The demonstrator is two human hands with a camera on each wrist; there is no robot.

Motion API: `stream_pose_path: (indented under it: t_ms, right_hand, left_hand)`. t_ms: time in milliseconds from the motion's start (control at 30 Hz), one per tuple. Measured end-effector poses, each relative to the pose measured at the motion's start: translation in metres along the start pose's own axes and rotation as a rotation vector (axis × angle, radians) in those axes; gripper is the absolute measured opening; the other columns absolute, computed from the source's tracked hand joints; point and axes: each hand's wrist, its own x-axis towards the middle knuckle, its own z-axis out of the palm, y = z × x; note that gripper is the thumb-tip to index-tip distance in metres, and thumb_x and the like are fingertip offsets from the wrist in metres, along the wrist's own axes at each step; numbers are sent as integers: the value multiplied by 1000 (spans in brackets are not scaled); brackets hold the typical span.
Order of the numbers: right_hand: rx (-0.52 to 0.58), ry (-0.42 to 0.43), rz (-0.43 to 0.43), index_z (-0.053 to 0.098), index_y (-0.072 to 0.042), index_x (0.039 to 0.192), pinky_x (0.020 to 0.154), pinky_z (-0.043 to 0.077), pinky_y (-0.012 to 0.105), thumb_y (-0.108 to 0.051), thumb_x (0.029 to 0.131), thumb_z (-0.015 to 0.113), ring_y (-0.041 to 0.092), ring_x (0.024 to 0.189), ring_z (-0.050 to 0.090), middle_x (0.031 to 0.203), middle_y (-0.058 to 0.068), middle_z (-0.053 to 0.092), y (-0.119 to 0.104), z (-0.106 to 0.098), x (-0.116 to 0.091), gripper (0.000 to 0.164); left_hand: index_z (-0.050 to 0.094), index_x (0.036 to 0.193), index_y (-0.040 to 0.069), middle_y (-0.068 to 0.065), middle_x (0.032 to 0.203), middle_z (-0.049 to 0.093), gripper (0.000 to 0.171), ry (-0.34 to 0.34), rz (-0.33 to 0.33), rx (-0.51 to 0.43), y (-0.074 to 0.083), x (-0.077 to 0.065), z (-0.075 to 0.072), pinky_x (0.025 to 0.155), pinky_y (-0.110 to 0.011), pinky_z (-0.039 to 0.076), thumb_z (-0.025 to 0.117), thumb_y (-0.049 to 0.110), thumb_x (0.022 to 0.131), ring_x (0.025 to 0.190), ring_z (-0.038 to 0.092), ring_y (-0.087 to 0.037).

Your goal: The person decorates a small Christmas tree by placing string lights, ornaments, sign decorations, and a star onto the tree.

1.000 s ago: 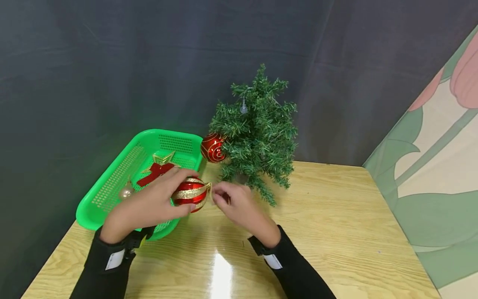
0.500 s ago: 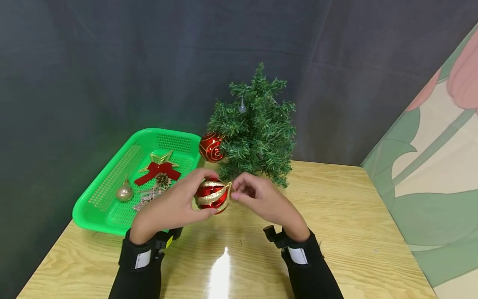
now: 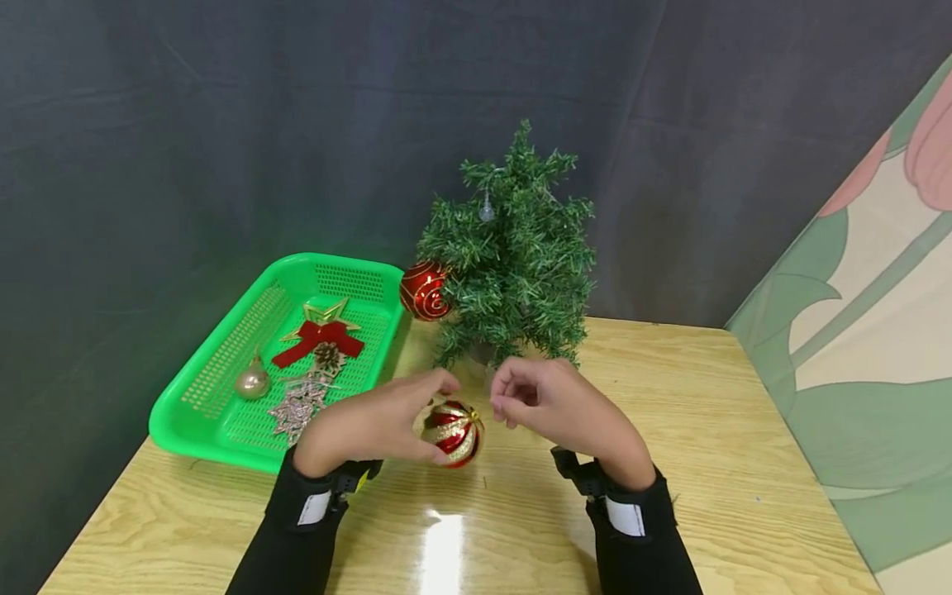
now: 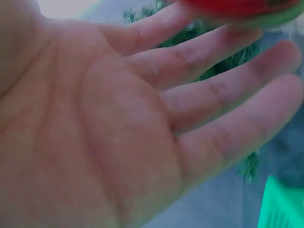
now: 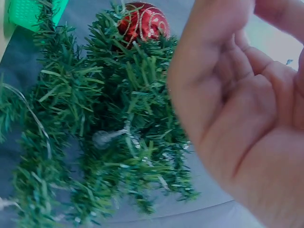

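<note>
A red-and-gold striped Christmas bauble (image 3: 459, 436) is low over the wooden table, blurred, just beyond the fingertips of my left hand (image 3: 375, 420). That hand's fingers are spread, with thumb and forefinger on either side of the bauble. In the left wrist view, the palm (image 4: 118, 123) faces the camera and the bauble (image 4: 242, 8) shows near the fingertips. My right hand (image 3: 565, 405) has curled fingers just right of the bauble's gold cap, with a gap between and nothing visible in its grasp. Behind both hands stands a small artificial Christmas tree (image 3: 516, 256).
A red swirl-patterned bauble (image 3: 426, 291) hangs on the tree's left side. At left, a green plastic basket (image 3: 216, 450) holds a pale gold bauble (image 3: 254, 381), a red bow (image 3: 318, 340), a gold star and snowflake pieces. A dark curtain (image 3: 223, 124) hangs behind the table (image 3: 669, 463).
Both hands have moved right, away from the basket. The striped bauble has shifted right and down and parted from both hands' grip; my left fingers have opened around it.
</note>
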Motion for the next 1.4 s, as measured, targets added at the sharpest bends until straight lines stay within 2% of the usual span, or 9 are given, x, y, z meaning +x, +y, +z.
stream_pose_path:
  t_ms: [100, 233, 333, 500, 600, 733, 833, 1100, 1400]
  right_hand:
    - [-109, 24, -17, 68, -16, 96, 69, 56, 25, -12, 101, 67, 6, 78, 66, 89, -6, 69, -2, 2, -1, 6]
    - [-133, 92, 27, 68, -14, 98, 66, 56, 25, -14, 101, 66, 8, 75, 68, 88, -2, 70, -3, 2, 1, 4]
    - [-107, 153, 55, 68, -13, 98, 61, 53, 26, -14, 101, 67, 9, 67, 66, 79, 0, 71, 0, 0, 2, 4]
    - [-143, 259, 51, 70, -13, 99, 58, 50, 27, -17, 101, 69, 8, 63, 61, 78, -2, 69, 6, -1, 7, 5]
    - [-227, 363, 27, 70, -13, 100, 58, 49, 26, -16, 100, 69, 8, 64, 59, 80, -2, 68, 10, 0, 11, 4]
    - [-398, 533, -55, 69, -11, 98, 58, 48, 27, -12, 99, 70, 10, 64, 58, 82, 1, 69, 16, 4, 17, 2]
    - [-493, 634, -107, 70, -10, 97, 56, 46, 28, -9, 97, 73, 11, 62, 56, 84, 4, 70, 20, 7, 21, 3]
    - [-672, 754, -176, 68, -9, 96, 51, 45, 30, -12, 98, 72, 15, 59, 56, 88, 8, 71, 36, 13, 31, 6]
    - [-814, 858, -182, 67, -7, 96, 39, 32, 28, -14, 100, 70, 12, 42, 36, 84, 10, 68, 46, 20, 39, 9]
  left_hand:
    - [55, 141, 17, -1, 140, 62, 52, 75, 90, 1, 8, 12, 8, 106, -41, 51, 73, 37, 97, 130, 59, -20]
    - [72, 118, 11, 0, 111, 74, 20, 273, 223, -65, 17, 34, 22, 88, -29, 57, 68, 21, 102, 101, 70, -13]
    - [75, 102, 9, 0, 95, 74, 7, 389, 232, -135, 20, 44, 30, 71, -22, 55, 69, 12, 100, 79, 66, -8]
    - [70, 89, 8, -1, 85, 70, 10, 568, 252, -185, 21, 51, 35, 62, -23, 50, 65, 2, 95, 68, 58, -9]
    - [66, 83, 7, -2, 77, 64, 13, 748, 298, -54, 19, 59, 35, 59, -22, 48, 63, -4, 87, 65, 56, -10]
    - [67, 83, 8, -1, 72, 61, 11, 939, 318, 294, 17, 72, 36, 52, -21, 41, 66, -2, 88, 58, 52, -10]
    - [69, 86, 9, 1, 69, 62, 9, 982, 307, 438, 18, 78, 36, 47, -20, 34, 68, 4, 92, 51, 47, -8]
    - [71, 90, 11, 3, 56, 53, 9, 1004, 198, 573, 19, 86, 37, 45, -21, 18, 67, 12, 98, 41, 34, -8]
    - [75, 94, 11, 1, 57, 57, 7, 1073, 204, 700, 13, 96, 43, 38, -25, 25, 69, 13, 98, 38, 43, -13]
